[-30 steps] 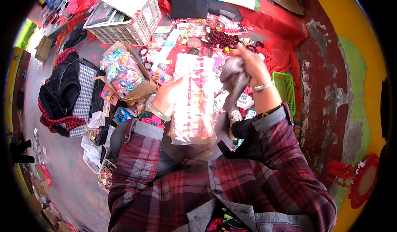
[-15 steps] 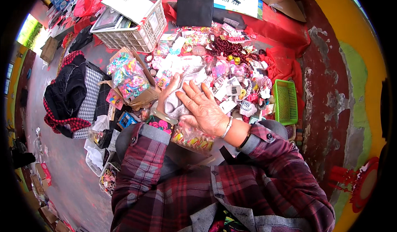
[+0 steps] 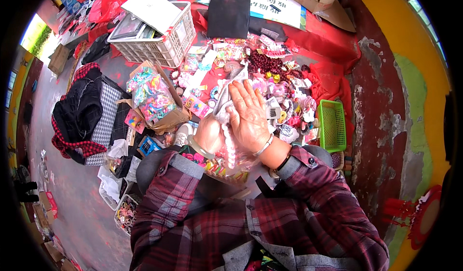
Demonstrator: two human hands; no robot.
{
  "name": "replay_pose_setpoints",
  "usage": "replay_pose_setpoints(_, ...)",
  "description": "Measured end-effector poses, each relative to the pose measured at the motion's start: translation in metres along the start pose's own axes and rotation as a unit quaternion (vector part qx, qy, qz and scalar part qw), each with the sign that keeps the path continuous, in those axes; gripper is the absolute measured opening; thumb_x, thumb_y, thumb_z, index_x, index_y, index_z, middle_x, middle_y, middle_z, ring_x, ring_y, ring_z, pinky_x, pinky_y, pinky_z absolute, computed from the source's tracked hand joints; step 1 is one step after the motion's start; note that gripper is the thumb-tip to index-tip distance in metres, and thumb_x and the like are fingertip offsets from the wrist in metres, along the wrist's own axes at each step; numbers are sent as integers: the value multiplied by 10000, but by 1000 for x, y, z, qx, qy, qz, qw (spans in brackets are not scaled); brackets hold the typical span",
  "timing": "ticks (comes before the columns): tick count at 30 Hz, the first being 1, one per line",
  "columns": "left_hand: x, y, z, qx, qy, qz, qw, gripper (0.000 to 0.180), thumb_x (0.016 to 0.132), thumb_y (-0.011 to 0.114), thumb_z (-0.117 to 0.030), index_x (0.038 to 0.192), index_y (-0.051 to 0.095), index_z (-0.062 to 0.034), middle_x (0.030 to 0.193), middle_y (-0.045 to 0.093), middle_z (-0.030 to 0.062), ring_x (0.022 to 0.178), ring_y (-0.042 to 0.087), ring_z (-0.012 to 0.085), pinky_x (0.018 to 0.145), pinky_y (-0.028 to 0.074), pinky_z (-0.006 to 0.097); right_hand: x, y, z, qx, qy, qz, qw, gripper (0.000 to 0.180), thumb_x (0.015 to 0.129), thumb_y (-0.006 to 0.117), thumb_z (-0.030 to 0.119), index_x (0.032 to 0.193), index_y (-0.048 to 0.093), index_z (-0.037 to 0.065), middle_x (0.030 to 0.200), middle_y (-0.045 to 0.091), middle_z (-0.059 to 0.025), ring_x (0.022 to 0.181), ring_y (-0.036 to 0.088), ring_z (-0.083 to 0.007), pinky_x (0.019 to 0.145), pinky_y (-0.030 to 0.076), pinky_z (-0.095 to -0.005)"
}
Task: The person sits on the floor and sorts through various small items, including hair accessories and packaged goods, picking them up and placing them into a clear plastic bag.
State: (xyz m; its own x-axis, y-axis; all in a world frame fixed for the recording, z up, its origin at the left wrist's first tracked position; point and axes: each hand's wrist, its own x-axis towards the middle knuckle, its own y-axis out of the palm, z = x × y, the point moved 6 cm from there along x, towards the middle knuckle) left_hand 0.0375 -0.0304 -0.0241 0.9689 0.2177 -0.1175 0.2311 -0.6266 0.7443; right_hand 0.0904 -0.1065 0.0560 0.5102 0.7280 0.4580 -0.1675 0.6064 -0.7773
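- Pressing a crumpled grey cloth (image 3: 223,102) between left hand (image 3: 209,132) and right hand (image 3: 251,121), with right fingers straight and unclenched, left fingers too hidden to judge.
- Now exposing a clear plastic packet with white scalloped edge (image 3: 229,149) between the palms, leaving its broad face mostly hidden.

Cloth (image 3: 222,104): was pale grey, soft-looking and crumpled, gathered between the left hand (image 3: 210,133) and the right hand (image 3: 251,121).
Cloth's far end: poked out past the right fingertips.
Packet (image 3: 229,149): was clear plastic, partly hidden by both hands.
Packet's contents: showed as a line of pale pink, rounded pieces, running toward the wearer.
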Motion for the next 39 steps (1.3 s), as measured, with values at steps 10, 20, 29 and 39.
replay_pose_setpoints(10,-13,23,7,4,-73,35,997,414,987,359,-274,1265,422,25,1145,555,87,1035,550,162,907,444,303,18,19,-106,119,238,61,962,348,896,433,285,897,616,-10,805,599,-272,795,576,-430,717,459,-463)
replay_pose_setpoints(20,-1,26,-20,-46,-12,3,999,404,947,444,-264,1263,417,-15,1122,564,89,985,584,193,863,483,327,15,-54,-67,350,200,-119,907,242,941,438,209,1022,564,19,827,631,-102,749,609,-197,655,475,-293)
replay_pose_setpoints(29,-1,-3,3,246,35,100,963,379,949,408,-117,1316,351,-41,1261,440,90,1170,430,175,968,389,310,6,-3,-6,99,-31,-1,995,366,853,537,239,1179,510,74,1255,477,-140,1150,448,-328,971,311,-470)
replay_pose_setpoints(39,-9,14,-3,175,-39,80,980,265,952,404,-111,1181,462,8,1015,548,31,917,503,97,822,426,255,23,17,-96,127,219,84,964,413,898,462,362,931,625,-17,841,594,-274,815,585,-416,716,444,-445)
